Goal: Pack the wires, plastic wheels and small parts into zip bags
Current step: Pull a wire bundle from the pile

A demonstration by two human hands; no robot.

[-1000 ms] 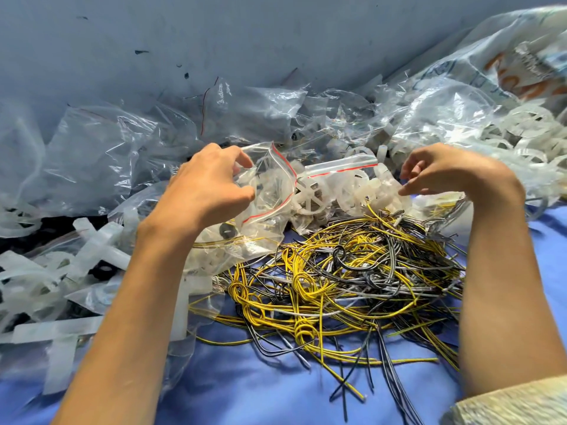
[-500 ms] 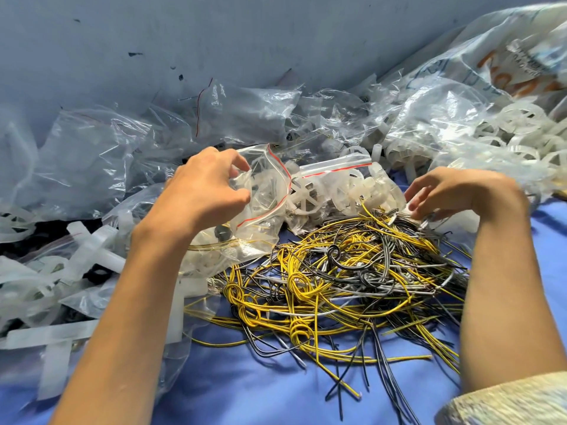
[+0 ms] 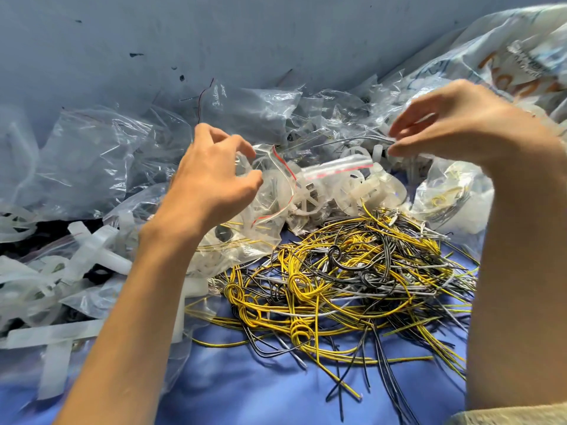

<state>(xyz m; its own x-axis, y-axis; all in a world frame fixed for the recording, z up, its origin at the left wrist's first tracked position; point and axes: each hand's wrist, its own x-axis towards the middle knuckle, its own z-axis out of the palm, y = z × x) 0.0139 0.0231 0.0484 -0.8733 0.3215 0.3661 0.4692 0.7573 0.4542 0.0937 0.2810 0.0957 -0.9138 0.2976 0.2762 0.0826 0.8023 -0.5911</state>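
In the middle of the scene, just past the wire pile, the left hand (image 3: 211,182) is gripping a clear zip bag (image 3: 277,191) with a red strip along its mouth. Its fingers (image 3: 244,146) are curling in over the thumb and pinching the left edge of the bag's opening, so they're nearly closed on the plastic. White plastic wheels (image 3: 310,202) are sitting in and right around that bag. Another bag's zip strip (image 3: 337,165) is lying across them, just to the right.

Over on the right, the right hand (image 3: 466,130) is pinching some thin grey wires (image 3: 352,142) between its thumb and fingertips. The strands are stretching left toward the bag's mouth. It's pretty blurry there, so I can't tell how many it's got.

The big tangle of yellow, black and grey wires (image 3: 352,271) is lying on the blue sheet (image 3: 245,381) on the near side, between the two forearms and below both hands. Crumpled clear bags (image 3: 92,154) are piling up on the left and along the far wall (image 3: 276,41). White plastic strips (image 3: 89,253) are lying at the near left, and a big printed sack (image 3: 521,56) is slumping in the far right corner.
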